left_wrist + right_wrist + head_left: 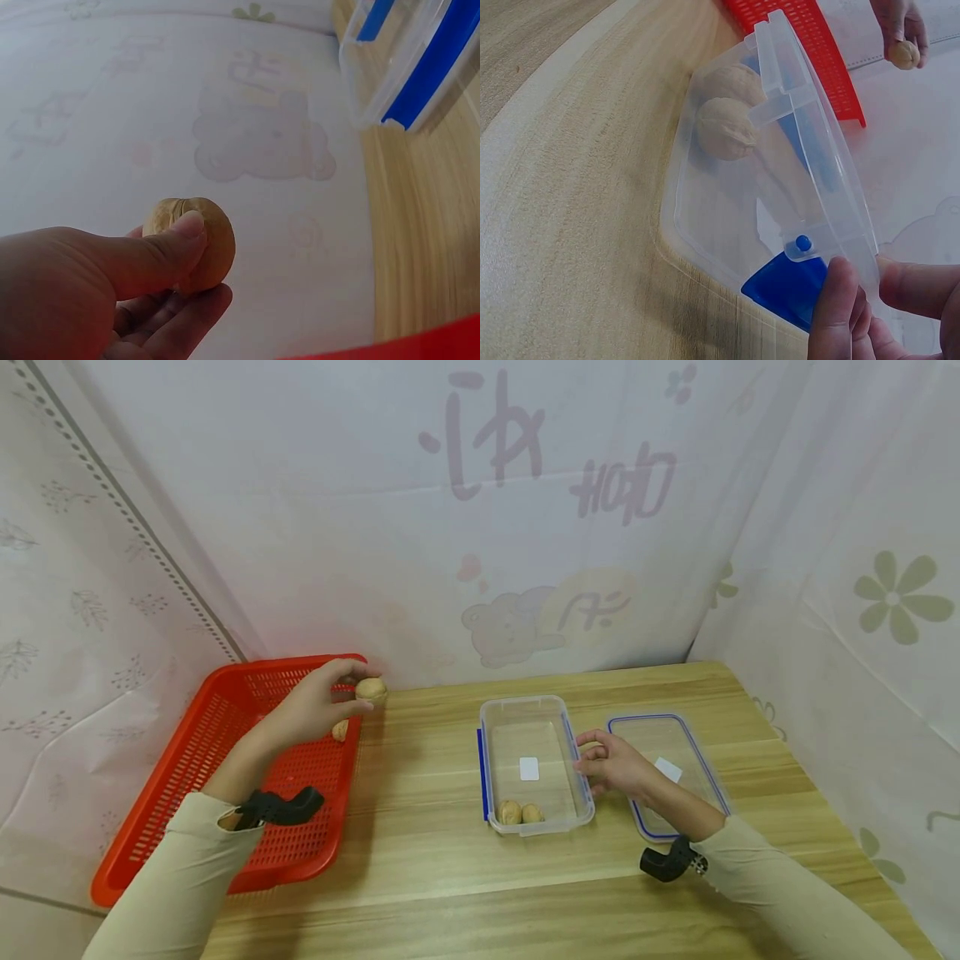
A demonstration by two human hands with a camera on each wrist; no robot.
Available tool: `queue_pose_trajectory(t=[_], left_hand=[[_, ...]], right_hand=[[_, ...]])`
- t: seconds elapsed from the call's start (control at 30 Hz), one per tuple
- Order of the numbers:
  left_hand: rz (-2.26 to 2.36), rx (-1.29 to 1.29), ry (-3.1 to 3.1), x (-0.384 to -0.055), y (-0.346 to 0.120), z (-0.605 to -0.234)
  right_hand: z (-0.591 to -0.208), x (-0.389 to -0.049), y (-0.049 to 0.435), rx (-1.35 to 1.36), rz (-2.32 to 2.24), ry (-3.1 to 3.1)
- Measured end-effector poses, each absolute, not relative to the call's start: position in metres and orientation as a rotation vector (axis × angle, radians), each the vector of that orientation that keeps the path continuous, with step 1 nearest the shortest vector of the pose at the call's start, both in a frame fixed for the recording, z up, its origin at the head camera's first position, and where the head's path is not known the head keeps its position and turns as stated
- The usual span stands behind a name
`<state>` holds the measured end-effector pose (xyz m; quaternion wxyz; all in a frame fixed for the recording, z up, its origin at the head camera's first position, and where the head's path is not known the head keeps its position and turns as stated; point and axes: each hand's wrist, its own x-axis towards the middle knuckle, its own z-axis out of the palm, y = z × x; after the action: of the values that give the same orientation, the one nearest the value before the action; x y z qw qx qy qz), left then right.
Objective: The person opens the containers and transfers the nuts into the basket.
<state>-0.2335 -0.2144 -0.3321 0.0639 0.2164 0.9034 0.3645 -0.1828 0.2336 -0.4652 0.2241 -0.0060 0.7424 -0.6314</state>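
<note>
Two walnuts (520,812) lie touching at near end of clear container (536,827), mid-table. Left hand (315,706) pinches third walnut (371,688) between thumb and fingertips, held above far right corner of red basket (187,793). One more walnut (341,730) lies in basket just below hand. Right hand (615,764) grips container's right rim, fingers curled over edge. Blue-rimmed lid (701,768) lies flat on wooden table (450,877), just right of container.
</note>
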Motion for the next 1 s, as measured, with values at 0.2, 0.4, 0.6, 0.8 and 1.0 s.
queue_pose_trajectory(t=[0.2, 0.4, 0.6, 0.8, 1.0], left_hand=[[1.092, 0.563, 2.755, -0.232, -0.234, -0.335], [1.044, 0.527, 2.818, -0.231, -0.251, -0.338], [1.030, 0.516, 2.849, -0.231, -0.264, -0.347], [1.033, 0.487, 2.843, -0.235, -0.278, -0.359], [1.031, 0.437, 2.807, -0.239, -0.287, -0.370]], right_hand=[[-0.466, -0.183, 0.234, -0.013, -1.744, 2.047], [-0.466, -0.184, 0.233, -0.007, -1.739, 2.052], [-0.466, -0.184, 0.233, -0.007, -1.731, 2.058], [-0.467, -0.184, 0.233, -0.011, -1.735, 2.051], [-0.467, -0.184, 0.234, -0.011, -1.738, 2.047]])
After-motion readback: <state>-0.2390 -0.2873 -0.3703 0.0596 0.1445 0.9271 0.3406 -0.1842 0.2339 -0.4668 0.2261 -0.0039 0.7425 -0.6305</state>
